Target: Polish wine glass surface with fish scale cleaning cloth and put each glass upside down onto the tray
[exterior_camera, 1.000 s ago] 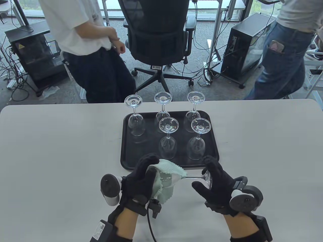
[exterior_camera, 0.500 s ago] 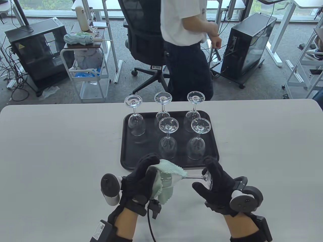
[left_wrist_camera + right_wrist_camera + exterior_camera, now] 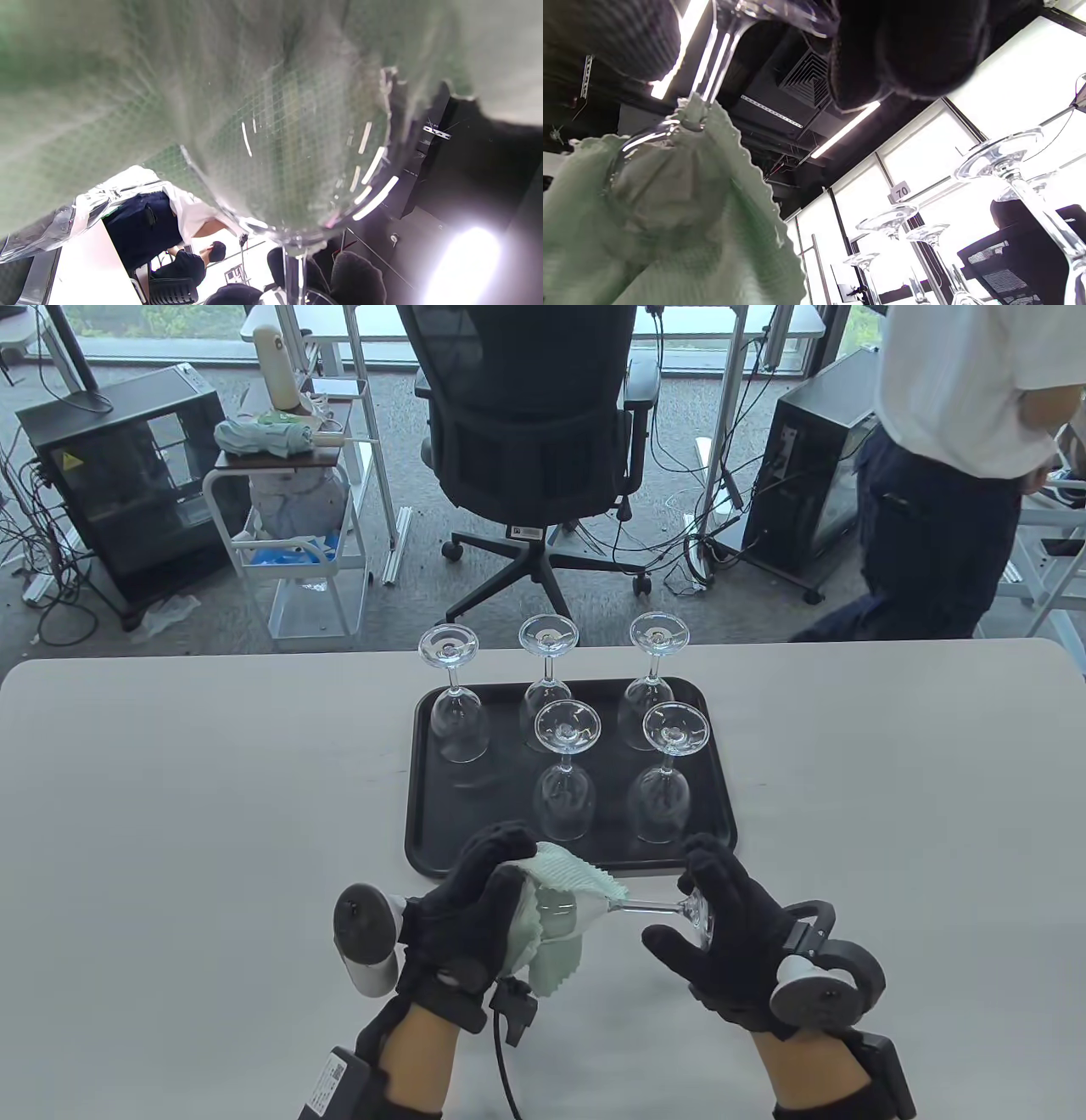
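A wine glass lies sideways in the air just in front of the black tray. My left hand wraps the pale green cloth around its bowl. My right hand grips the foot of the glass at the right end of the stem. Several glasses stand upside down on the tray. In the left wrist view the cloth and the glass bowl fill the frame. The right wrist view shows the stem running into the cloth.
The tray's near left corner holds no glass. Beyond the far table edge stand an office chair, a small cart and computer cases. A person walks at the back right.
My hands and the glass have shifted only slightly toward me. Behind the table the person in the white shirt has walked from left to far right.
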`<state>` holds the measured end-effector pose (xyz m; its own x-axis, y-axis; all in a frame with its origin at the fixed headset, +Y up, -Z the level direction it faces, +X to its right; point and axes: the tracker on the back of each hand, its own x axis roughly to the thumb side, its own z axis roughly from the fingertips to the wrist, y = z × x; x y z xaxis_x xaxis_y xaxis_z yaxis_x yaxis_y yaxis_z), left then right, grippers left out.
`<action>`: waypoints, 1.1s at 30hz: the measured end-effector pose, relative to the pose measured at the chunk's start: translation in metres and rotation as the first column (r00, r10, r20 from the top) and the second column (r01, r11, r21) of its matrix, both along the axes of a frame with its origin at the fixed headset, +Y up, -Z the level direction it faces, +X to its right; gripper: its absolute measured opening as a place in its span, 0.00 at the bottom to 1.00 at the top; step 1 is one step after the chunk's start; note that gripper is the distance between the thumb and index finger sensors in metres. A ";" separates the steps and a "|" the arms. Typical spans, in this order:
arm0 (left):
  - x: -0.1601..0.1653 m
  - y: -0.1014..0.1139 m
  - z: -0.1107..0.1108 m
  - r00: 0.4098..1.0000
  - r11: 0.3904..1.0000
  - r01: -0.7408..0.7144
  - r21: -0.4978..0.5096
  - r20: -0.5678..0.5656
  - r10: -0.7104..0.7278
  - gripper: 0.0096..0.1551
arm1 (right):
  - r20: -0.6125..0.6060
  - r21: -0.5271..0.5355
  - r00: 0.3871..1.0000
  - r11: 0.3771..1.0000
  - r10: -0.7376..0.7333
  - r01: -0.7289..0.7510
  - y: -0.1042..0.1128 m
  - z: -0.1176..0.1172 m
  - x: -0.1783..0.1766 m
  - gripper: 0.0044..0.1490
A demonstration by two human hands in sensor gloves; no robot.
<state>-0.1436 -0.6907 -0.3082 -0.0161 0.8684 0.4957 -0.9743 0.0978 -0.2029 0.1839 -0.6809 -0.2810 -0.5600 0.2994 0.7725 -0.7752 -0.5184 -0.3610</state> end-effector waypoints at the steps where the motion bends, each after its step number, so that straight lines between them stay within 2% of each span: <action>1: 0.000 0.001 0.001 1.000 1.000 0.008 0.017 -0.014 -0.008 0.34 | -0.042 -0.120 0.995 0.989 -0.094 0.088 -0.004 -0.005 -0.001 0.51; 2: 0.000 0.002 0.002 0.999 1.000 0.013 0.024 -0.030 -0.012 0.34 | -0.072 -0.202 0.987 0.971 -0.147 0.130 -0.006 -0.007 -0.001 0.48; 4: 0.001 0.004 0.004 0.999 0.994 0.027 0.107 -0.038 -0.023 0.33 | -0.046 -0.361 0.975 0.914 -0.217 0.186 -0.008 -0.013 0.000 0.46; 5: 0.001 0.005 0.006 0.996 0.990 0.047 0.135 -0.080 -0.036 0.33 | -0.050 -0.476 0.968 0.858 -0.246 0.193 -0.009 -0.014 0.000 0.47; 6: 0.001 0.006 0.006 0.995 0.986 0.047 0.163 -0.094 -0.032 0.32 | -0.079 -0.499 0.964 0.847 -0.256 0.184 -0.009 -0.014 0.000 0.47; 8: 0.001 0.007 0.006 0.997 0.987 0.040 0.156 -0.069 -0.030 0.32 | -0.064 -0.392 0.978 0.906 -0.197 0.157 -0.005 -0.012 0.001 0.49; 10: -0.001 0.008 0.005 0.997 0.993 0.047 0.111 -0.073 -0.039 0.31 | -0.041 -0.211 0.997 0.976 -0.068 0.058 0.000 -0.007 0.001 0.56; 11: -0.002 0.007 0.004 0.997 0.996 0.039 0.077 -0.064 -0.034 0.31 | -0.041 -0.176 0.998 0.984 -0.043 0.035 0.001 -0.005 0.000 0.57; 12: -0.002 0.006 0.003 0.999 0.999 0.018 0.028 -0.039 -0.017 0.32 | -0.031 -0.094 0.999 0.995 0.017 -0.020 0.003 -0.002 -0.001 0.59; 14: -0.002 0.005 0.003 1.000 1.000 -0.007 0.015 -0.017 0.007 0.32 | -0.016 -0.016 0.999 0.999 0.048 -0.049 0.006 0.003 -0.002 0.60; 16: 0.000 0.008 0.005 1.000 0.999 -0.008 0.037 -0.010 0.008 0.32 | -0.018 -0.030 1.000 1.000 -0.008 0.007 0.007 0.003 -0.001 0.57; 17: 0.000 0.011 0.007 1.000 0.998 0.016 0.063 -0.027 -0.014 0.33 | -0.045 -0.092 0.994 0.992 -0.096 0.091 0.005 0.001 0.000 0.52; 18: 0.001 0.011 0.008 0.999 0.997 0.020 0.072 -0.032 -0.018 0.33 | -0.057 -0.118 0.992 0.987 -0.113 0.105 0.004 0.000 0.000 0.49; 21: 0.007 0.014 0.013 0.998 0.983 0.046 0.179 -0.054 -0.037 0.33 | -0.073 -0.347 0.962 0.911 -0.263 0.223 -0.001 -0.009 0.007 0.46; 22: 0.008 0.014 0.014 0.996 0.978 0.058 0.198 -0.080 -0.043 0.33 | -0.084 -0.395 0.953 0.888 -0.291 0.237 -0.002 -0.011 0.007 0.45; 26: 0.005 0.013 0.012 0.994 0.988 0.068 0.142 -0.092 -0.055 0.32 | -0.054 -0.268 0.984 0.952 -0.168 0.147 -0.002 -0.009 0.005 0.52; 28: 0.001 0.012 0.008 0.996 0.996 0.053 0.069 -0.072 -0.048 0.32 | -0.083 -0.188 0.994 0.980 -0.075 0.058 0.000 -0.006 0.001 0.58; 30: 0.000 0.008 0.006 1.000 0.999 0.027 -0.033 -0.011 -0.027 0.32 | -0.038 -0.045 0.999 0.999 0.007 -0.009 0.002 -0.001 -0.001 0.61; 31: 0.000 0.007 0.005 1.000 0.999 0.017 -0.030 -0.005 -0.017 0.32 | -0.023 -0.020 0.999 1.000 0.024 -0.025 0.002 0.000 -0.001 0.61; 33: 0.001 0.008 0.006 1.000 1.000 0.019 0.007 -0.013 -0.019 0.32 | -0.027 -0.040 0.999 0.999 -0.017 0.016 0.001 0.000 -0.001 0.58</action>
<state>-0.1428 -0.6826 -0.3025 0.0072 0.8648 0.5021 -0.9748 0.1180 -0.1893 0.1829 -0.6797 -0.2813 -0.5336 0.3392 0.7747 -0.7929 -0.5194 -0.3187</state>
